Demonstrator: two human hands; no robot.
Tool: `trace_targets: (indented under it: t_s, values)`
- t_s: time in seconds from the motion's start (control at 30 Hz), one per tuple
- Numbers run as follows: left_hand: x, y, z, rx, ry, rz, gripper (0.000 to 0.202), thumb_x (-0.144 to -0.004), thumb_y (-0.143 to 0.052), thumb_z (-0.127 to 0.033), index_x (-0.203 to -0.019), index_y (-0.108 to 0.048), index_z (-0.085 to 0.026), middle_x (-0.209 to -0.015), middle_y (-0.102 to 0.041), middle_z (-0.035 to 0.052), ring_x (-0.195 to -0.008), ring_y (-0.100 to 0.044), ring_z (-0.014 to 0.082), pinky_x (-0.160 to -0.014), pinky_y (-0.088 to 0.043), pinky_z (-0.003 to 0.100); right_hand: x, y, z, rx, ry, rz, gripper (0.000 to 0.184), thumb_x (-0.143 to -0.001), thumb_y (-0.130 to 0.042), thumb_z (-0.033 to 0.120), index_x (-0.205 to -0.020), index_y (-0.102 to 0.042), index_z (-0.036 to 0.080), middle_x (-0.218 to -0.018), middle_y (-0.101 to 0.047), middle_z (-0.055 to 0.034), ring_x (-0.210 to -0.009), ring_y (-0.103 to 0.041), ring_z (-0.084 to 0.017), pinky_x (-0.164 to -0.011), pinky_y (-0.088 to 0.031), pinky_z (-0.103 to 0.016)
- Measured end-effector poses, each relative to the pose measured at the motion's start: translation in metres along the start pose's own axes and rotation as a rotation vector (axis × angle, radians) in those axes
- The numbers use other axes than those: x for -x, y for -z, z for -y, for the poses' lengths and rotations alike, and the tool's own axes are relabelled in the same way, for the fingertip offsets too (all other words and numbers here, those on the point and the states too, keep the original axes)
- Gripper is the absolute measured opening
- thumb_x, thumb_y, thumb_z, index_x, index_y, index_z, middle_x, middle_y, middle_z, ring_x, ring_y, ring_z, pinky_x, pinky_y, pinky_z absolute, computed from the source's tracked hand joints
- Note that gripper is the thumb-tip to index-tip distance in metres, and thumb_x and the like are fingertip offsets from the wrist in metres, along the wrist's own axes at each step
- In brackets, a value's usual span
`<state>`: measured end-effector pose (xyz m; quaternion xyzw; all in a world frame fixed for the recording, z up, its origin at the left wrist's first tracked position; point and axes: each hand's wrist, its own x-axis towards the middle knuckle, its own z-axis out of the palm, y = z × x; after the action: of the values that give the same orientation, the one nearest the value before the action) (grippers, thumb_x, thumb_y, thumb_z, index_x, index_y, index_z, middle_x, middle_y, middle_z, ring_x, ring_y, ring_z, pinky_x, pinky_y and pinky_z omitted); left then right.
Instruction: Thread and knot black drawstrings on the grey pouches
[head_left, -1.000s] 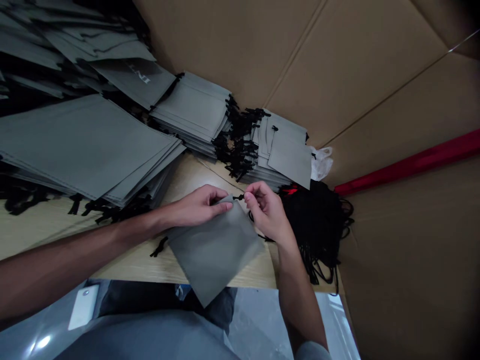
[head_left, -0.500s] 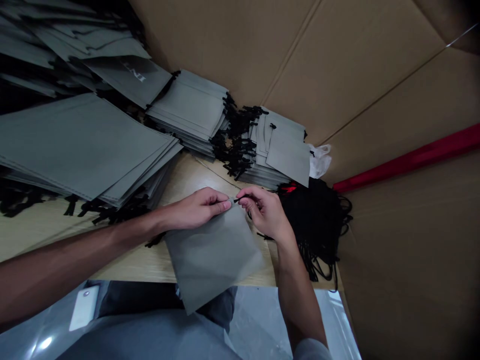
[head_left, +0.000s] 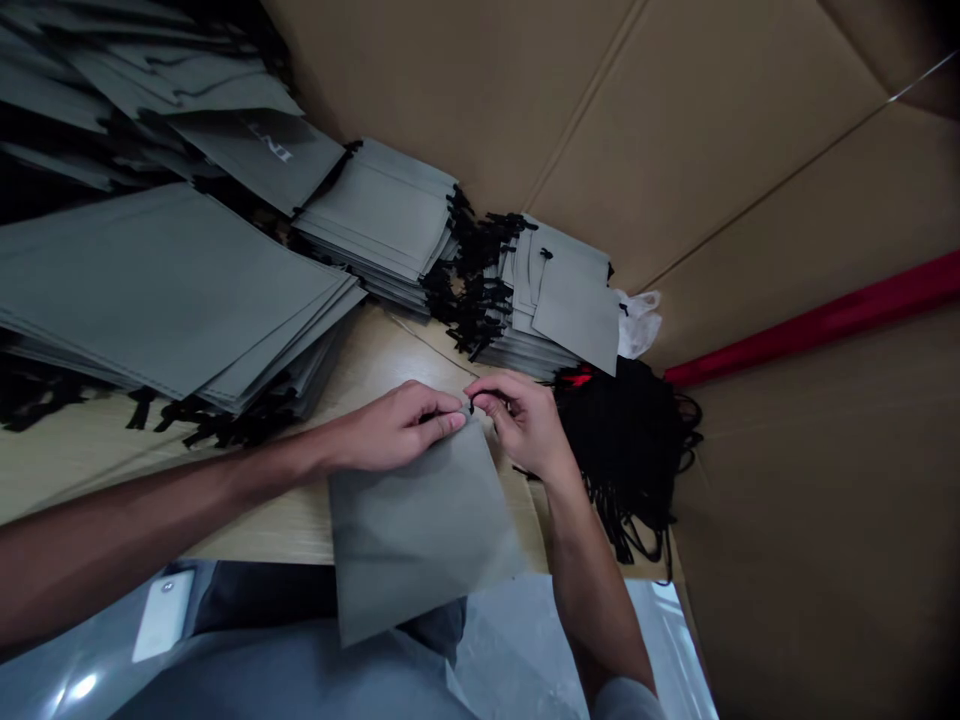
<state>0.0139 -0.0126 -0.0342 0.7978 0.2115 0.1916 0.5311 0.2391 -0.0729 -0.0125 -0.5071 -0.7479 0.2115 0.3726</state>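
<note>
A flat grey fabric pouch point(head_left: 420, 530) lies on the wooden table point(head_left: 352, 370) and hangs over its near edge. My left hand point(head_left: 397, 430) pinches the pouch's top corner with closed fingers. My right hand point(head_left: 521, 420) is closed on a thin black drawstring point(head_left: 474, 398) right at that same corner. The two sets of fingertips nearly touch.
Stacks of grey pouches point(head_left: 382, 220) with black cords fill the left and back of the table. A heap of loose black cords point(head_left: 630, 440) lies right of my right hand. Cardboard walls point(head_left: 675, 130) and a red bar point(head_left: 817, 320) close off the back and right. A white phone point(head_left: 161, 615) rests on my lap.
My right hand has moved left toward my left hand, bringing the black cord to the pouch's corner. The pouch has turned, its lower edge swinging left over the table edge.
</note>
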Motion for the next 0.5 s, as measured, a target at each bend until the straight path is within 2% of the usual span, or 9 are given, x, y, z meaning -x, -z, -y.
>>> trace_targets:
  t_s: [0.07,0.13,0.23,0.37,0.5]
  values:
    - [-0.002,-0.002,0.002,-0.017,0.039,-0.074,0.037,-0.105,-0.055,-0.045,-0.080,-0.064,-0.018,-0.065,-0.048,-0.0047,-0.061,-0.044,0.0111,-0.058,-0.032,0.025,0.000,0.001,0.000,0.016,0.030,-0.068,0.010,-0.102,-0.072,0.026,-0.104,-0.083,0.025,-0.102,-0.082,-0.0051,-0.094,-0.075,-0.021,-0.085,-0.059,-0.035]
    - [-0.004,-0.004,0.005,0.018,0.040,-0.170,0.029,-0.103,-0.062,-0.045,-0.099,-0.072,-0.019,-0.078,-0.064,-0.0021,-0.070,-0.057,0.0125,-0.062,-0.040,0.024,0.002,-0.001,0.000,0.002,0.032,-0.135,0.006,-0.099,-0.079,0.027,-0.102,-0.084,0.026,-0.098,-0.084,-0.0039,-0.090,-0.077,-0.021,-0.083,-0.061,-0.035]
    - [-0.004,-0.009,0.007,0.147,-0.016,-0.296,0.030,-0.097,-0.074,-0.042,-0.117,-0.070,-0.021,-0.104,-0.076,0.0033,-0.091,-0.071,0.0159,-0.076,-0.054,0.024,0.006,-0.006,0.002,-0.029,-0.007,-0.143,0.008,-0.099,-0.078,0.025,-0.103,-0.084,0.026,-0.096,-0.085,-0.0026,-0.084,-0.079,-0.020,-0.080,-0.062,-0.034]
    - [-0.004,-0.012,0.009,0.164,-0.062,-0.390,0.021,-0.094,-0.076,-0.036,-0.108,-0.072,-0.021,-0.099,-0.076,0.0028,-0.089,-0.072,0.0147,-0.082,-0.058,0.024,0.008,-0.009,0.009,0.004,-0.015,-0.058,0.017,-0.105,-0.067,0.023,-0.114,-0.081,0.025,-0.102,-0.086,-0.0041,-0.085,-0.080,-0.019,-0.075,-0.063,-0.032]
    - [-0.004,-0.011,0.009,0.107,-0.081,-0.458,0.017,-0.093,-0.076,-0.033,-0.104,-0.074,-0.019,-0.097,-0.076,0.0022,-0.087,-0.070,0.0135,-0.080,-0.056,0.022,0.006,-0.009,0.015,0.130,0.084,-0.100,0.014,-0.104,-0.067,0.022,-0.111,-0.078,0.024,-0.103,-0.083,-0.0057,-0.089,-0.078,-0.020,-0.084,-0.064,-0.035]
